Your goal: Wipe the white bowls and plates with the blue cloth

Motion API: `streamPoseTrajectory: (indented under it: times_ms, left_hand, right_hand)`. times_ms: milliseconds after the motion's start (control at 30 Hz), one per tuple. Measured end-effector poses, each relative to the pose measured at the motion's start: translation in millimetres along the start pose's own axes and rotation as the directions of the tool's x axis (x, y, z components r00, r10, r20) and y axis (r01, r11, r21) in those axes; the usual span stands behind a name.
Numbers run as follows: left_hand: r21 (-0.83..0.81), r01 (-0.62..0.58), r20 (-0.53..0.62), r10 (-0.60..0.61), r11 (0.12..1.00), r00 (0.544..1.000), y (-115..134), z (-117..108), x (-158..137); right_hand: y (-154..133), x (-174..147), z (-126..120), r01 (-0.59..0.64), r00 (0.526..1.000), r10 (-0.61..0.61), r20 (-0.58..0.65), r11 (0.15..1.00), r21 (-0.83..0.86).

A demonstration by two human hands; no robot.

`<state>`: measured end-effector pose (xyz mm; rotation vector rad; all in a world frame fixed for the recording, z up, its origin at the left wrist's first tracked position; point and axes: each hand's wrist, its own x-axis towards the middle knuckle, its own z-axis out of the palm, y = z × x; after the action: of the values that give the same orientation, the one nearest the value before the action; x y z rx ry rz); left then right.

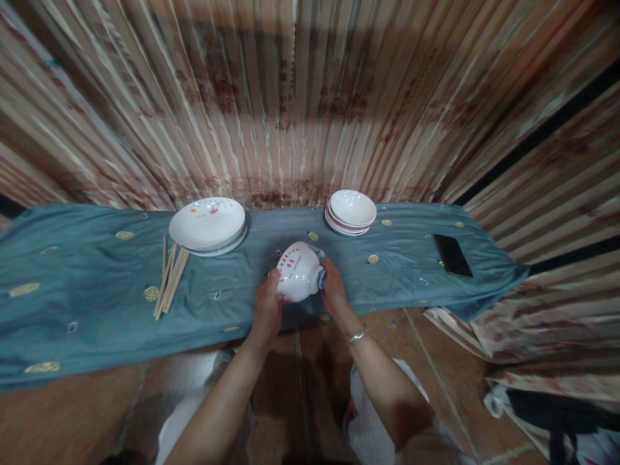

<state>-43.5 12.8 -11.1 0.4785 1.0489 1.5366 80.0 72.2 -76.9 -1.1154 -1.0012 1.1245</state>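
Note:
Over the front edge of the table, a white bowl with red writing lies tipped on its side between my two hands. My left hand grips its rim side, thumb on the outer wall. On the other side, my right hand is closed near the bowl's foot. Blue-grey material, seemingly a bunched cloth, shows between the right fingers and the foot. The bowl's opening faces left, and its inside is hidden. A metal bracelet circles the right wrist.
Stacked plates stand at the back left, with several wooden chopsticks in front. Nested bowls sit behind the hands to the right. A black phone lies on the blue tablecloth. Pleated curtains hang behind.

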Motion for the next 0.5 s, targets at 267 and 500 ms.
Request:
streamPoseTrajectory:
  times_ms: [267,500]
  left_hand:
    - [-0.176,0.086,-0.012,-0.089,0.981,0.996,7,3,3]
    - [-0.251,0.14,-0.035,-0.153,0.958,0.988,9,2,6]
  right_hand:
    - [12,-17,13,-0.102,0.988,0.088,-0.125,0.989,-0.107]
    - [-4,-43,24,0.02,1.0,-0.022,-0.007,0.972,-0.235]
